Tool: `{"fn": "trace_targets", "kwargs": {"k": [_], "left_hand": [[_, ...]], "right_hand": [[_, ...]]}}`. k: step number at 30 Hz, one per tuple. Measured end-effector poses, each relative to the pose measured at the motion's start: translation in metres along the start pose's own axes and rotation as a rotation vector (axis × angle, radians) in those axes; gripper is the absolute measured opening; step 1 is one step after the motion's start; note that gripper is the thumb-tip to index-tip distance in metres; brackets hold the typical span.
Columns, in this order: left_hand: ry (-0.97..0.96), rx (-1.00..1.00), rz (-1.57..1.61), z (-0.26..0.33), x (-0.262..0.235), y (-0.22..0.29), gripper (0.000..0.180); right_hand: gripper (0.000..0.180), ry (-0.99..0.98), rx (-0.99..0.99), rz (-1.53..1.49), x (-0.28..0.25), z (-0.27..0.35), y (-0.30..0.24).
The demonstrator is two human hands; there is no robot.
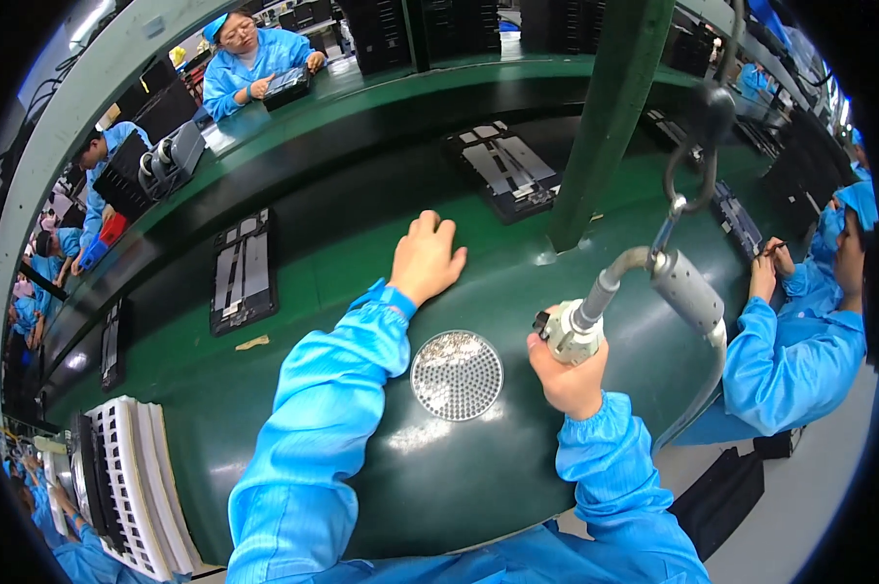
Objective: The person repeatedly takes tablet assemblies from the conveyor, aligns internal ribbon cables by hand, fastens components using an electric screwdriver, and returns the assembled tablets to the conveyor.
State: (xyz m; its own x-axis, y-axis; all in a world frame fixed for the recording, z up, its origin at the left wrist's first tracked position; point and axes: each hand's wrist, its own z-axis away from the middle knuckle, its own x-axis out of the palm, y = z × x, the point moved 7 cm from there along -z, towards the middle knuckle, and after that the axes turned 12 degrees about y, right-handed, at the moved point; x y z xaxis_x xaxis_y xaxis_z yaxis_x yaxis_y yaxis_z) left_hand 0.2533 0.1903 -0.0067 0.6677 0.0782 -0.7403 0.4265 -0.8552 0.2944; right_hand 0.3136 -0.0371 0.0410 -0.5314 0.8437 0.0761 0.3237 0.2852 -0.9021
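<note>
My left hand [427, 258] rests on the green bench beside the sunken belt, fingers slightly bent, thumb apart, holding nothing. In my right hand [571, 380] is an upright pale power screwdriver [573, 333], gripped round its body; its tip is hidden below my fingers. A bent grey cable [629, 263] leads from its top to a grey cylinder [689, 292] near a hanging hook. Between my forearms lies a round plate [457, 376] with rows of small holes, small shiny pieces scattered over its far part. Beyond my left hand, an opened tablet [505, 170] with silver battery panels lies on the belt.
Another opened tablet [244, 273] lies to the left, near a tan scrap [251, 343]. White slotted trays [133, 487] are stacked at lower left. A green post [614, 127] rises right of centre. A co-worker [789, 331] in blue works close on the right; others sit across the line.
</note>
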Motion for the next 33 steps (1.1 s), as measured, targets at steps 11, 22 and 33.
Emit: {"fn": "trace_targets", "kwargs": {"k": [11, 22, 33], "left_hand": [[-0.185, 0.184, 0.032, -0.071, 0.088, 0.016, 0.054], [-0.055, 0.134, -0.313, -0.058, 0.035, 0.0, 0.046], [0.166, 0.027, -0.23, 0.114, -0.185, -0.012, 0.048]], "right_hand": [[0.031, -0.025, 0.02, 0.056, -0.008, 0.004, 0.013], [0.03, -0.011, -0.055, 0.028, -0.028, 0.003, 0.038], [0.029, -0.066, 0.093, -0.046, -0.019, 0.01, 0.031]]}}
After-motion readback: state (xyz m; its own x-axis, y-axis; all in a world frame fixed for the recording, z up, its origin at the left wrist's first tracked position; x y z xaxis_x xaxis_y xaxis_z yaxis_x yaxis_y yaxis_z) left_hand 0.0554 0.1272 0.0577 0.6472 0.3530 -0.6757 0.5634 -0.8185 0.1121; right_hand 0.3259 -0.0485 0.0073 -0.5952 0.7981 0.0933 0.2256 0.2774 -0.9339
